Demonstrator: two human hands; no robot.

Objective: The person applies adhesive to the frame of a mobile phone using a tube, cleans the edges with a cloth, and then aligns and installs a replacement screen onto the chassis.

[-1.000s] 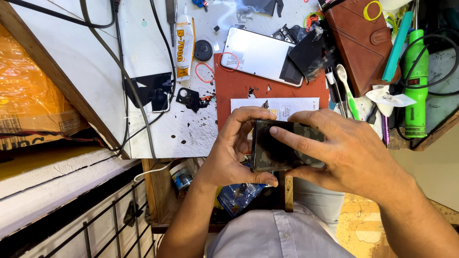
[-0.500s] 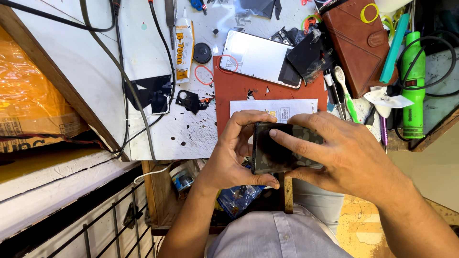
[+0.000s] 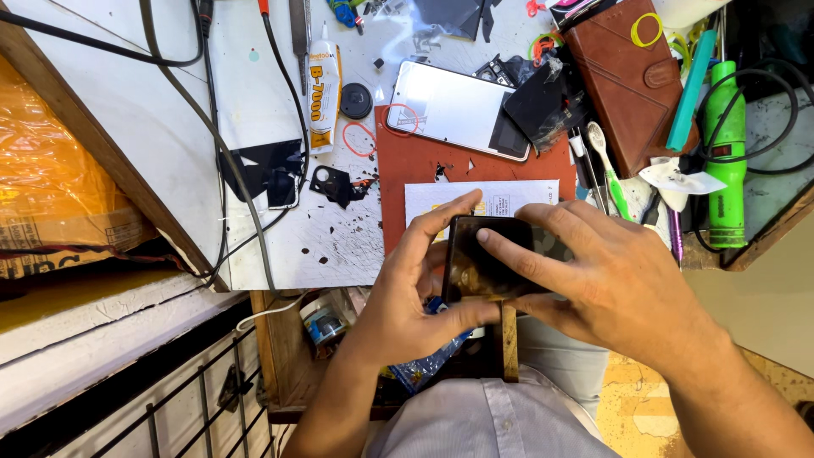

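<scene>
Black glass fills the middle of the head view: a dark phone (image 3: 485, 254) is held just off the near edge of the table (image 3: 170, 127), over the person's lap. The left hand (image 3: 415, 288) cradles it from nine o'clock, thumb under the lower edge and fingers (image 3: 449, 212) curled over the top edge, clamped on the phone. The right hand (image 3: 610, 280) comes in from three o'clock; its fingers (image 3: 517, 254) lie flat across the screen, pressing on it, with the thumb tucked beneath, so this hand too grips the phone.

At twelve o'clock from the phone lies a white paper slip (image 3: 483, 199) on a red mat (image 3: 407, 170), and beyond it a silver phone (image 3: 458, 108) face down. A glue tube (image 3: 324, 85) rests at eleven o'clock, a brown wallet case (image 3: 632, 80) at one o'clock, a green bottle (image 3: 726, 161) at two o'clock.

Judging from the grip, the screen is being pressed onto the body. To do it well, the left hand should brace the frame firmly while the right spreads even pressure along the edges rather than the centre, keeping the glass square to the frame. Too much force at one corner could crack or skew it.
</scene>
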